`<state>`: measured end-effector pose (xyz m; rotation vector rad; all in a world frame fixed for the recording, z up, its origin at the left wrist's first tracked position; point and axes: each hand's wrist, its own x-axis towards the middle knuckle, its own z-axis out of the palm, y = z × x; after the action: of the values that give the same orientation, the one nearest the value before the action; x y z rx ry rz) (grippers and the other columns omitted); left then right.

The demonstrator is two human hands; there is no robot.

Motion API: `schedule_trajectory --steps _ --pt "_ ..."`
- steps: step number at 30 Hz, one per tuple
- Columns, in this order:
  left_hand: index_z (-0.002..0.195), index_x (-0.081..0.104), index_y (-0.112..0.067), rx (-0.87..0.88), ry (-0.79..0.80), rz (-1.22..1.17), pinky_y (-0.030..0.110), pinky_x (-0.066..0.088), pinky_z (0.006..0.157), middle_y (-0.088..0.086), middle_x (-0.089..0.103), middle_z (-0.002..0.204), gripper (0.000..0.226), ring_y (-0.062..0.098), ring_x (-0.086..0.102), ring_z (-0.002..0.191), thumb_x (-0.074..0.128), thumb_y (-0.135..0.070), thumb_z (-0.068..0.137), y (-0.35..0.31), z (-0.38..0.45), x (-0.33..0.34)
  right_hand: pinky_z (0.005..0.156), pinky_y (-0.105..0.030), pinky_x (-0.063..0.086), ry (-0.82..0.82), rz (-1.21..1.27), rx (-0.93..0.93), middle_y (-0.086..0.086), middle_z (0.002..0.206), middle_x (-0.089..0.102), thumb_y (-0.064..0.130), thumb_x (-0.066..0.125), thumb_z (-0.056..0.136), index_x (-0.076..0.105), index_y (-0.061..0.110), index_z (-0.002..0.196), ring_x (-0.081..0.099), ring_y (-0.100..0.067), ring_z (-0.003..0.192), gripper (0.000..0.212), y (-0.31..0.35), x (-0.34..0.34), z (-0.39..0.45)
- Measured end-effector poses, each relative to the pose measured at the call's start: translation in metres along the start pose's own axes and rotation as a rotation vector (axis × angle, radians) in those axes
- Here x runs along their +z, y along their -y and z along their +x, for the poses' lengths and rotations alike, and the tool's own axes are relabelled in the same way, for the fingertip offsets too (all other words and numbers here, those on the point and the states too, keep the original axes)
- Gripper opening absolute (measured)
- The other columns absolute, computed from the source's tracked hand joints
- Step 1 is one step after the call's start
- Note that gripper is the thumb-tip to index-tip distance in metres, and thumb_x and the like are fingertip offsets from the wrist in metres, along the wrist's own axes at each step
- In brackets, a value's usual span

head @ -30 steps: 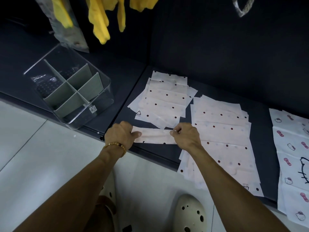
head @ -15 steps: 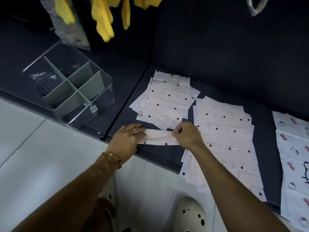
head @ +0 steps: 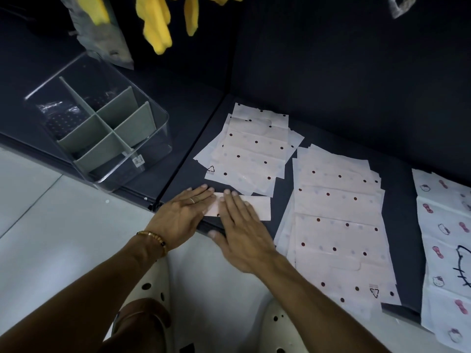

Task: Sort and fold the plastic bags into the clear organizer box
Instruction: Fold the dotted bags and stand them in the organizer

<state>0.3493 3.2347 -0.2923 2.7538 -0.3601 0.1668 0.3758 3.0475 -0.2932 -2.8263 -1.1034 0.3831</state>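
both arms come in from 6 o'clock. left hand (head: 182, 217) is flat, palm down, fingers pointing to 1 o'clock. right hand (head: 243, 231) is flat too, fingers toward 11, fingertips nearly meeting.

Pale pink with dark red dots on the folded bag strip (head: 254, 207) and both bag stacks (head: 251, 154) (head: 336, 220), white with pink bows and cat faces on the far-right bags (head: 446, 238), grey-green dividers in the clear organizer box (head: 102, 133), dark navy bench (head: 193, 138), yellow hanging cloth (head: 155, 24).
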Motion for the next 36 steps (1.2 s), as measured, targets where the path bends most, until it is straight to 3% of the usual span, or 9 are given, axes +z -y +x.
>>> schedule_trajectory --steps 8,11,13,17,20,27,30,32,36 --pt "0.14 0.042 -0.012 -0.079 0.071 -0.066 0.032 0.016 0.118 0.001 0.036 0.149 0.044 0.017 0.027 0.141 0.047 -0.015 0.097 0.002 -0.001 0.005 0.119 -0.038 -0.006 0.086 -0.138 0.139 -0.004 0.16 -0.015 0.058 0.016 0.097 -0.005 0.012 0.153 -0.011 -0.018 0.148 0.075 -0.061 -0.017 -0.035" --pt "0.139 0.046 -0.012 -0.126 0.058 -0.019 0.033 0.019 0.117 0.001 0.039 0.147 0.042 0.018 0.032 0.14 0.047 -0.016 0.096 -0.007 -0.006 0.003 0.114 -0.045 0.025 -0.07 -0.116 0.147 -0.016 0.156 0.024 0.048 0.035 0.097 0.033 0.003 0.145 0.026 -0.031 0.143 0.065 -0.042 -0.027 -0.035" --pt "0.13 0.056 -0.01 -0.159 -0.009 0.059 0.041 0.032 0.11 0.006 0.053 0.138 0.037 0.022 0.046 0.131 0.049 -0.019 0.094 -0.019 -0.017 0.0 0.095 -0.042 0.044 -0.178 -0.134 0.095 -0.012 0.135 0.051 0.042 0.042 0.093 0.053 0.005 0.129 0.051 -0.032 0.118 0.053 -0.027 -0.023 -0.034" --pt "0.12 0.063 -0.009 -0.152 0.038 0.146 0.044 0.047 0.093 0.009 0.061 0.127 0.049 0.027 0.059 0.116 0.06 -0.042 0.084 -0.036 -0.045 -0.005 0.088 -0.04 0.046 -0.22 -0.092 0.093 -0.007 0.124 0.056 0.036 0.05 0.089 0.058 0.006 0.122 0.054 -0.027 0.11 0.045 -0.021 -0.017 -0.032" --pt "0.124 0.061 -0.011 -0.09 0.093 0.151 0.043 0.052 0.086 0.01 0.058 0.132 0.059 0.03 0.061 0.111 0.079 -0.032 0.072 -0.037 -0.049 -0.009 0.088 -0.039 0.045 -0.217 -0.078 0.019 -0.004 0.128 0.056 0.026 0.054 0.089 0.058 0.009 0.124 0.053 -0.024 0.117 0.04 -0.033 -0.019 -0.031" --pt "0.107 0.069 -0.015 -0.039 0.026 0.103 0.036 0.052 0.078 0.005 0.068 0.105 0.021 0.027 0.06 0.095 0.058 -0.02 0.09 -0.054 -0.022 -0.02 0.074 -0.035 0.046 -0.28 -0.066 -0.091 -0.003 0.111 0.063 0.017 0.071 0.075 0.067 0.014 0.107 0.058 -0.026 0.099 0.033 -0.018 -0.022 -0.026" --pt "0.089 0.066 -0.015 -0.219 0.005 -0.075 0.031 0.046 0.067 0.005 0.067 0.086 0.024 0.025 0.058 0.081 0.051 -0.033 0.095 -0.06 -0.011 -0.019 0.068 -0.033 0.048 -0.327 0.105 -0.057 -0.002 0.088 0.068 0.012 0.073 0.081 0.074 0.013 0.086 0.059 -0.023 0.083 0.006 -0.004 -0.019 -0.021" --pt "0.073 0.057 -0.017 -0.382 -0.01 -0.26 0.028 0.039 0.057 0.002 0.061 0.071 0.028 0.024 0.056 0.068 0.064 -0.04 0.085 -0.058 -0.006 -0.019 0.07 -0.03 0.047 -0.304 0.418 0.109 -0.001 0.084 0.069 0.012 0.063 0.089 0.073 0.011 0.084 0.057 -0.019 0.079 0.012 -0.008 -0.022 -0.017" --pt "0.1 0.067 -0.025 -0.482 0.055 -0.401 0.025 0.046 0.064 -0.009 0.062 0.077 0.029 0.013 0.057 0.072 0.074 -0.037 0.075 -0.058 -0.004 -0.014 0.055 -0.018 0.043 -0.192 0.929 0.347 0.008 0.059 0.062 0.013 0.062 0.092 0.069 0.016 0.074 0.057 -0.006 0.053 0.019 -0.025 -0.035 -0.015"
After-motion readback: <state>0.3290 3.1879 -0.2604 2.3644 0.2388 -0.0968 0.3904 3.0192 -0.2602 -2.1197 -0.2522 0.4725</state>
